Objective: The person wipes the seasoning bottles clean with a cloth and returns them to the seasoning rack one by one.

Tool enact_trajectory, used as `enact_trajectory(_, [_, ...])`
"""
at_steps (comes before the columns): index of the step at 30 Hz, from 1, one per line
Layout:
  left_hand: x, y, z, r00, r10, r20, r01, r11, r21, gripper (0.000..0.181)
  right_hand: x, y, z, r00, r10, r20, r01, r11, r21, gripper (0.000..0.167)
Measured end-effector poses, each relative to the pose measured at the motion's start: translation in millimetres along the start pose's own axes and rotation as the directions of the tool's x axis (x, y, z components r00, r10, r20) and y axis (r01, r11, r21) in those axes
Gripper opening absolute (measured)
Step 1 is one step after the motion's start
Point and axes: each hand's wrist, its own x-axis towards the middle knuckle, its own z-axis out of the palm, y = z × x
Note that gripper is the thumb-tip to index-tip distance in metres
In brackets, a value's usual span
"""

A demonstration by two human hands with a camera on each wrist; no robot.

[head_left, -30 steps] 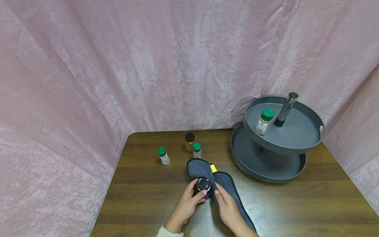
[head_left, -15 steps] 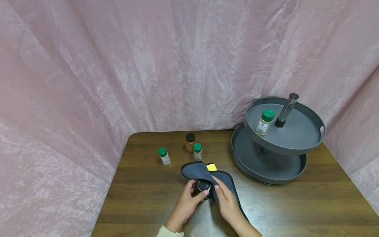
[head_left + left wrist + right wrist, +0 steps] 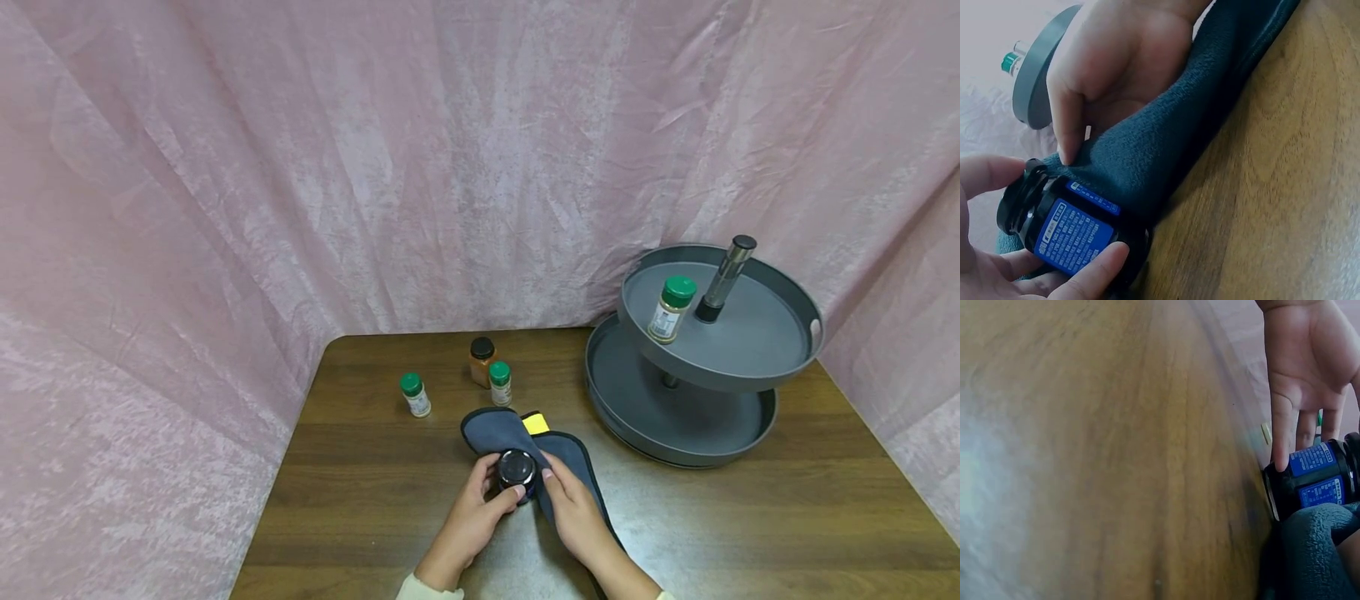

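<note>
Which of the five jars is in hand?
The blue-labelled dark jar, held by the left hand; the amber jar and three green-capped jars stand untouched.

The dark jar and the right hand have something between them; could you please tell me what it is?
The blue-gray cloth, pinched by the right hand, lies between it and the dark jar in the head view.

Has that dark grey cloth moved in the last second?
Yes. The cloth has shifted at its far end, leftward and slightly nearer the camera, judged against the green-capped bottle just behind it.
</note>
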Motion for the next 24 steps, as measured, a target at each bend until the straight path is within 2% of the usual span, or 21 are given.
enact_trajectory(3, [-0.9,0.6,-0.6,1.0,0.009,-0.006,-0.009,1.0,0.023,0.063,-2.2,-1.1,-1.0,1.0,0.013,0.0,-0.013,1.0,0.001,0.034])
enact_trajectory(10, [-0.3,0.2,-1.1,0.998,0.026,-0.055,-0.017,0.988,0.151,0.06,-9.1,-12.4,-2.8,0.999,0.019,-0.03,-0.018,0.999,0.039,0.034])
enact_trajectory(16, [5.0,-1.2,-0.7,0.997,0.037,-0.066,-0.025,0.986,0.162,0.058,-9.1,-19.4,-4.0,0.999,-0.009,-0.039,0.01,0.999,0.051,0.036])
enact_trajectory(19, [5.4,-0.3,-1.0,0.997,0.039,-0.062,-0.028,0.986,0.164,0.058,-4.6,-16.2,-2.7,0.999,-0.025,-0.04,0.027,0.999,0.045,0.036])
enact_trajectory(24, [3.7,0.5,-1.3,0.998,0.034,-0.059,-0.023,0.984,0.178,0.061,5.1,-1.0,-0.2,1.0,0.022,-0.004,-0.021,0.999,0.039,0.034])
